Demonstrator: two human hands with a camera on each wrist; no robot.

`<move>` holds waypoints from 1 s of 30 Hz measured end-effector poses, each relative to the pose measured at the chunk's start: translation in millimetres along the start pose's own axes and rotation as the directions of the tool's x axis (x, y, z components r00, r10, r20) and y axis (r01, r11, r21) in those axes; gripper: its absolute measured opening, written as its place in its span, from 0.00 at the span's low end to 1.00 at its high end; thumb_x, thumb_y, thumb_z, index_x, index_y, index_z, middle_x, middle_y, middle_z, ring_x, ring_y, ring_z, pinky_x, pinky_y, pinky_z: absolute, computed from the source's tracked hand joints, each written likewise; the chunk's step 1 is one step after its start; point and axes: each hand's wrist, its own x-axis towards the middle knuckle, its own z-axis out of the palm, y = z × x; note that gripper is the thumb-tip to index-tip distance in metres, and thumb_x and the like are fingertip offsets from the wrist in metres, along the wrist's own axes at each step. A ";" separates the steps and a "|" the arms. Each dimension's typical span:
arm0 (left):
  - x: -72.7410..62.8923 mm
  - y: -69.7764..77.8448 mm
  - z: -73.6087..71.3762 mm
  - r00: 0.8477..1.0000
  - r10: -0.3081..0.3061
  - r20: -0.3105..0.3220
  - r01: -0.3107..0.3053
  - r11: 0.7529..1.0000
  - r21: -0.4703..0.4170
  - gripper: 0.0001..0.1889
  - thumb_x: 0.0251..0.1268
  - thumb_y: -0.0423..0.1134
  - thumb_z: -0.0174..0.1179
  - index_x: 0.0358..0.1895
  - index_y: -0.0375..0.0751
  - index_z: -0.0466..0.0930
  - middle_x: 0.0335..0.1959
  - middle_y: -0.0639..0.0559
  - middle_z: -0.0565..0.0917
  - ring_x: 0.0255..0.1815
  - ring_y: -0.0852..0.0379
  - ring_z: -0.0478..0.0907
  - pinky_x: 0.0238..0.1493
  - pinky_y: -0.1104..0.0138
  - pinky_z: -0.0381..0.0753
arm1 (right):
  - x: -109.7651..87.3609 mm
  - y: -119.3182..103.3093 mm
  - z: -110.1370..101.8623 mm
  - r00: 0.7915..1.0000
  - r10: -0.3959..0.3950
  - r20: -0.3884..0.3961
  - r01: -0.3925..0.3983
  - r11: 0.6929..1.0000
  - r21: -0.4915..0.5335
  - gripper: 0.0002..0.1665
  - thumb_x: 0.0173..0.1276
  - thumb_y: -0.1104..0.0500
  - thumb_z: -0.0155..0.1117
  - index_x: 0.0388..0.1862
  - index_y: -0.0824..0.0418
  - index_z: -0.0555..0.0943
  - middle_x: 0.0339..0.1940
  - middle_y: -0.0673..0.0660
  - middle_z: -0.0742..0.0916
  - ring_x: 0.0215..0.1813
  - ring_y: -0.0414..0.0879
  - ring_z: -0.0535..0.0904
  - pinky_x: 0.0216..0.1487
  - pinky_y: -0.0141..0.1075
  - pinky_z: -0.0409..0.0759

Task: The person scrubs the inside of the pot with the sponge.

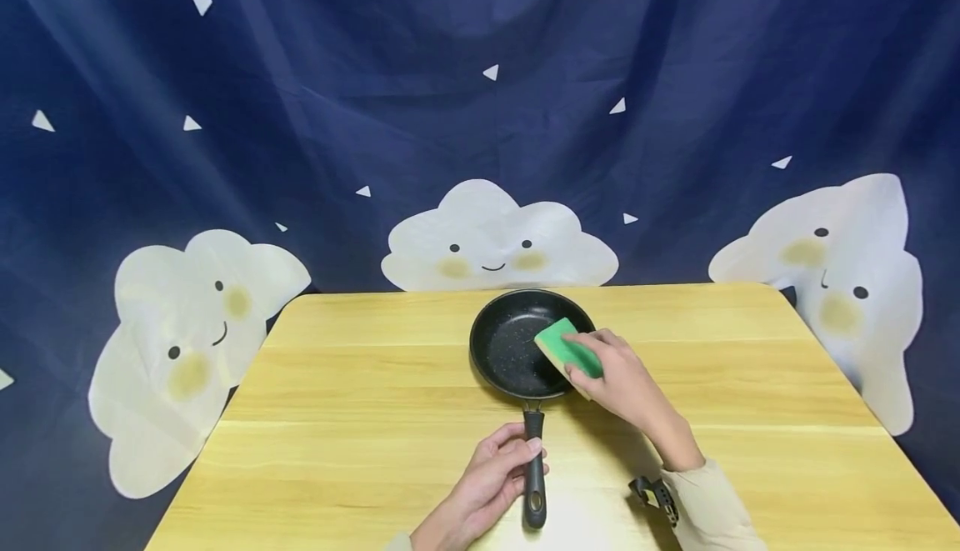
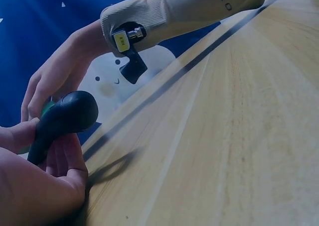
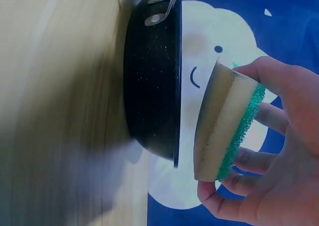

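Observation:
A black speckled frying pan [image 1: 513, 351] sits near the table's far edge, its handle [image 1: 535, 472] pointing toward me. My left hand [image 1: 495, 480] grips that handle, thumb on top; the left wrist view shows the rounded handle end [image 2: 79, 111] rising past the fingers. In my right hand [image 1: 622, 376] is a sponge [image 1: 562, 347] with a green scouring side and a pale yellowish side, held by its edges between thumb and fingers. Seen in the right wrist view, the sponge [image 3: 227, 126] is tilted, green side toward the palm, and stands apart from the pan's rim [image 3: 178, 86].
The pan stands on a light wooden table [image 1: 360, 401]. Behind it hangs a dark blue curtain [image 1: 450, 101] with white clouds and triangles. A small black device [image 1: 656, 499] is strapped at the right wrist, by the beige sleeve [image 1: 712, 509].

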 end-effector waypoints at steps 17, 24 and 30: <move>6.1 -2.0 5.9 1.000 -0.012 -0.013 0.012 1.000 0.007 0.21 0.71 0.31 0.62 0.64 0.31 0.70 0.40 0.49 0.82 0.41 0.55 0.82 0.48 0.64 0.86 | -4.6 30.5 -23.6 0.994 0.066 -0.087 -0.068 0.998 -0.019 0.27 0.67 0.56 0.72 0.64 0.60 0.82 0.54 0.68 0.83 0.52 0.63 0.81 0.48 0.59 0.82; 6.8 -0.2 2.3 1.000 -0.021 -0.019 0.021 1.000 0.008 0.22 0.70 0.32 0.64 0.64 0.32 0.71 0.40 0.48 0.82 0.41 0.55 0.82 0.46 0.65 0.86 | -4.2 43.4 -29.8 0.985 0.069 -0.159 -0.074 0.997 -0.028 0.26 0.66 0.58 0.71 0.63 0.62 0.82 0.53 0.70 0.83 0.52 0.67 0.80 0.50 0.62 0.81; 3.2 -0.6 1.2 0.999 -0.024 -0.039 0.026 0.999 0.033 0.23 0.70 0.33 0.65 0.64 0.32 0.70 0.39 0.48 0.82 0.41 0.54 0.82 0.46 0.65 0.86 | -9.4 54.7 -35.3 0.978 0.147 -0.145 -0.154 0.988 -0.032 0.28 0.67 0.58 0.71 0.65 0.61 0.80 0.56 0.73 0.81 0.53 0.70 0.78 0.49 0.64 0.79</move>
